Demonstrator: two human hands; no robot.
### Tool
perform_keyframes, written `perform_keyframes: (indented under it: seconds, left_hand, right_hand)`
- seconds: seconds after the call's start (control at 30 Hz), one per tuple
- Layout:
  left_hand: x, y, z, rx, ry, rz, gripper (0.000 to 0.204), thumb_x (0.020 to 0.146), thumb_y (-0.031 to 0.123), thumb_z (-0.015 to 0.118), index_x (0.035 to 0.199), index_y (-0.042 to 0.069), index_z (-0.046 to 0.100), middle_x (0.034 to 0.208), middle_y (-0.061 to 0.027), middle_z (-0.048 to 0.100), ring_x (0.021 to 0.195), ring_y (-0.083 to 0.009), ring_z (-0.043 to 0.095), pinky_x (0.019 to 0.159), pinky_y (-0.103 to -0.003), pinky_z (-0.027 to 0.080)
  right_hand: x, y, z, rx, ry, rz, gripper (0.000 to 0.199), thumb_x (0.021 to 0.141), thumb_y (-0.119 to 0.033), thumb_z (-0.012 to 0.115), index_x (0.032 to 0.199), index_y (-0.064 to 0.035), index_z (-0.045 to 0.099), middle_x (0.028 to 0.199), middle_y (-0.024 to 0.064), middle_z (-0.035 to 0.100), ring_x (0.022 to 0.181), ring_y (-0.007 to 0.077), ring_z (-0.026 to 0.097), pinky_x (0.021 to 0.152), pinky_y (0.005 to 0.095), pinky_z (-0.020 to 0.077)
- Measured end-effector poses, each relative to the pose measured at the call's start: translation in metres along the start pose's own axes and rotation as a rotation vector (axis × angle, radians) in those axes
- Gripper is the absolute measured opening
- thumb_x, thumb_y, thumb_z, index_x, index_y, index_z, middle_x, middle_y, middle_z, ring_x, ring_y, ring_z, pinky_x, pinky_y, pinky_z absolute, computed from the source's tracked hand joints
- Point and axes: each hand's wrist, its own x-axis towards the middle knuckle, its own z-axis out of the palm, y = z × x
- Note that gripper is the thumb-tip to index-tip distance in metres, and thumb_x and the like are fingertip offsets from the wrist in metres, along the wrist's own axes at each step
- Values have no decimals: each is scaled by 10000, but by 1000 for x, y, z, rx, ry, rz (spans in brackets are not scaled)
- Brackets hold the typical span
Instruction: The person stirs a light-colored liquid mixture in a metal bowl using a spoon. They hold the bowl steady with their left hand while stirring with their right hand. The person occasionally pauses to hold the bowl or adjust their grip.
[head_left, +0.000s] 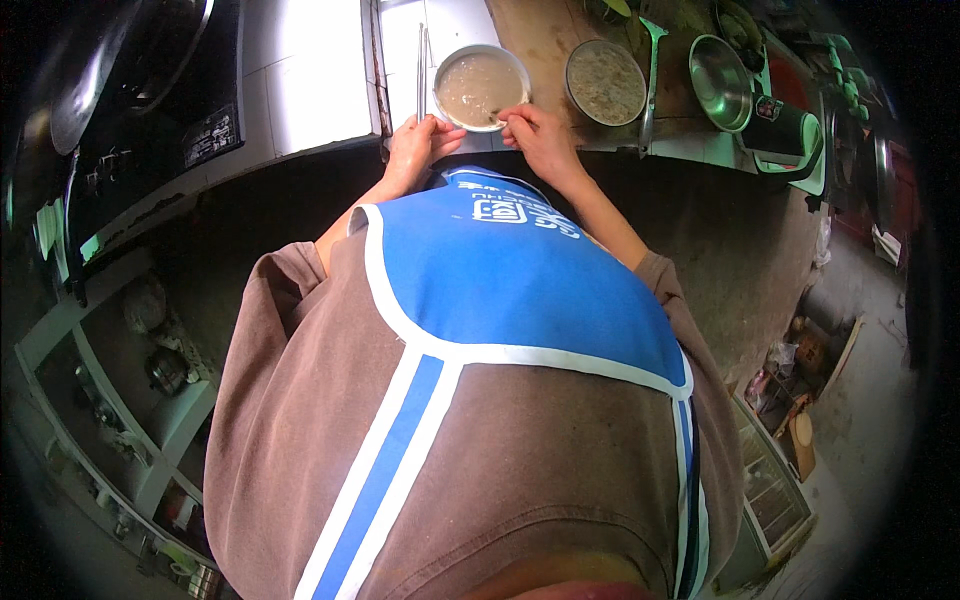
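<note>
Blue apron (520, 290) nearest; both hands' fingers (425, 130) grasp the white bowl (482, 87) rim: full, probably heavy, sloshy; best held level at opposite edges.

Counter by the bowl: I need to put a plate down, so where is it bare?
The white counter between the black stove and the chopsticks is bare. Right of the white bowl, which both hands touch, it is crowded: a second bowl, a ladle, a steel bowl.
</note>
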Motion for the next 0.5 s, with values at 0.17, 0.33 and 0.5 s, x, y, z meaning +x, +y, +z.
perform_keyframes:
  seconds: [0.17, 0.33, 0.5]
  left_hand:
    - [0, 1, 0, -7, 1, -5, 200, 919, 126, 353, 904, -53, 443, 961, -192, 528, 953, -291, 602, 810, -328, 533]
    - [8, -4, -2, -27, -5, 5, 197, 913, 120, 357, 917, -57, 444, 938, -192, 564, 902, -269, 623, 768, -301, 542]
    - [4, 8, 9, -12, 10, 90, 194, 912, 116, 361, 918, -60, 442, 913, -194, 586, 864, -257, 637, 749, -276, 543]
  right_hand:
    - [21, -25, 1, -402, -23, -324, 217, 852, -163, 507, 980, -32, 624, 868, 142, 644, 783, 253, 629, 711, 330, 484]
    - [49, -21, -16, -519, -20, -465, 204, 858, -135, 511, 1011, -58, 620, 938, 132, 636, 839, 277, 619, 746, 324, 474]
    - [47, -25, -36, -503, 44, -386, 194, 831, -154, 521, 944, -62, 647, 922, 155, 637, 828, 314, 617, 752, 376, 483]
